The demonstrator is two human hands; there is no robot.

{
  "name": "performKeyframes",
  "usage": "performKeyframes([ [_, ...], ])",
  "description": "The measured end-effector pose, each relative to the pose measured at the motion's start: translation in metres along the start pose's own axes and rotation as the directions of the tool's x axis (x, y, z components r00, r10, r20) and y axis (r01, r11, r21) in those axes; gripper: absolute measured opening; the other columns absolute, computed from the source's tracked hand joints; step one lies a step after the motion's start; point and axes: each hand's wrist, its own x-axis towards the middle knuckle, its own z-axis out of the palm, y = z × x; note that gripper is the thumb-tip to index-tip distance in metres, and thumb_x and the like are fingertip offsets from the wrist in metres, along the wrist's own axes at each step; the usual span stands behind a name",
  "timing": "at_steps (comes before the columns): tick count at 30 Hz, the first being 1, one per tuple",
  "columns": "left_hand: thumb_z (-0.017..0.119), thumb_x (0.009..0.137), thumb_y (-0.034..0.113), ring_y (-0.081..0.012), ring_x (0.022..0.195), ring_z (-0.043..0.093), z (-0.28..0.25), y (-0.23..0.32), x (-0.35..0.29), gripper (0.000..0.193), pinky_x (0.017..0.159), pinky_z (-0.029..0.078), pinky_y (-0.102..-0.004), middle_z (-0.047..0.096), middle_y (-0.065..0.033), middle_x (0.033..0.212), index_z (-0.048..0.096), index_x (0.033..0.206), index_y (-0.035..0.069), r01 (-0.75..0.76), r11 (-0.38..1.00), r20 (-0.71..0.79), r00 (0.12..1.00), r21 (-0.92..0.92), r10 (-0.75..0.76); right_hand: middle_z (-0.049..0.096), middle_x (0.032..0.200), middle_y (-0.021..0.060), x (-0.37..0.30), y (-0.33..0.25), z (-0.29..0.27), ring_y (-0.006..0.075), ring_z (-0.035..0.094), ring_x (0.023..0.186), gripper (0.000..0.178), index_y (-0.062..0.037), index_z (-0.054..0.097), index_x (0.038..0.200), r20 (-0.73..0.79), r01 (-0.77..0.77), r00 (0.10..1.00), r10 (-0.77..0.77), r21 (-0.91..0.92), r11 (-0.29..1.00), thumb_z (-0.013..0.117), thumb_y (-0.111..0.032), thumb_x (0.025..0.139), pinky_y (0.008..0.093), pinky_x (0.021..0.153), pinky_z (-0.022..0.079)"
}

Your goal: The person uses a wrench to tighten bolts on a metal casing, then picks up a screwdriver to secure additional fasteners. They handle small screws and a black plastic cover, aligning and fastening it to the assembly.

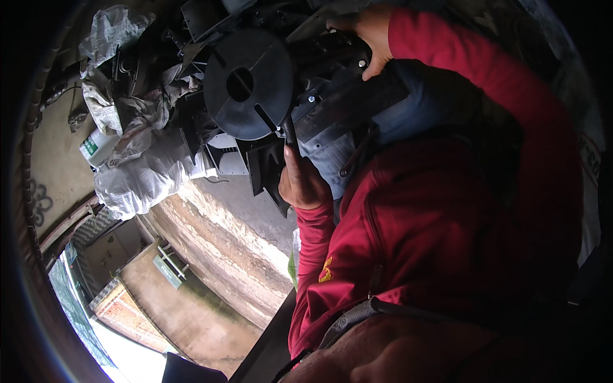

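Observation:
A black round disc (220, 105) with a hole in its middle and a slot near its rim faces me, upper centre. My left hand (305, 184) is below its lower right rim, closed round a short black bar (290, 133), with one digit stretched up along it; the other fingers are partly hidden. Beside the disc extends a black metal frame (354, 105) with bolts, lying over my jeans-clad legs. At its far end my right hand (377, 37) grips it, thumb on the near side and fingers across the top.
Dark metal brackets (233, 159) crowd around the disc. Left of them lie crumpled plastic bags (150, 172), a white container (99, 147) with a green label, and dirty cloth-like scraps. A rough ledge (217, 233) drops to a lower floor with a green-and-white object (168, 271).

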Motion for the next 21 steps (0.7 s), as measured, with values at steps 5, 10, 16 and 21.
performKeyframes([
  [5,0.057,0.083,-0.008,-0.022,0.046,0.048,0.012,-0.015,-0.014,0.058,0.047,0.042,-0.0333,0.054,-0.0128,0.064,0.051,0.139,0.003,0.056,0.996,0.317,0.945,0.072,-0.076,0.069,0.094,0.0199,0.003,-0.005,0.001,0.0367,0.067,0.085,0.114,-0.0037,0.042,0.143,0.012,0.05,0.999,-0.051,0.007,0.999,0.082,-0.062,0.053,0.0426,0.077,0.052],
  [10,0.058,0.081,-0.007,-0.0247,0.044,0.044,-0.006,-0.005,0.005,0.057,0.045,0.039,-0.0351,0.047,-0.0092,0.057,0.053,0.137,0.003,0.076,0.995,0.198,0.978,-0.063,-0.062,0.069,0.094,0.0198,0.003,0.003,0.002,0.0364,0.067,0.085,0.114,-0.0034,0.041,0.143,0.001,0.029,1.0,-0.029,0.011,1.0,0.082,-0.062,0.053,0.0424,0.077,0.052],
  [16,0.056,0.087,-0.006,-0.0216,0.047,0.051,-0.003,-0.005,0.011,0.051,0.047,0.043,-0.032,0.064,-0.0157,0.072,0.051,0.138,-0.001,0.129,0.992,0.285,0.95,0.014,-0.128,0.069,0.094,0.0202,0.002,0.002,0.005,0.0364,0.067,0.087,0.114,-0.0029,0.041,0.142,-0.032,0.067,0.997,-0.066,0.053,0.996,0.082,-0.062,0.054,0.0422,0.079,0.052],
  [21,0.055,0.09,-0.005,-0.0199,0.059,0.056,-0.005,0.0,0.014,0.049,0.055,0.047,-0.0311,0.069,-0.0182,0.089,0.05,0.138,-0.001,0.132,0.988,0.163,0.979,-0.078,-0.118,0.069,0.096,0.0203,0.002,0.003,0.0,0.0369,0.067,0.087,0.114,-0.0031,0.042,0.142,-0.021,0.045,0.999,-0.044,0.033,0.998,0.082,-0.062,0.054,0.0424,0.08,0.052],
])
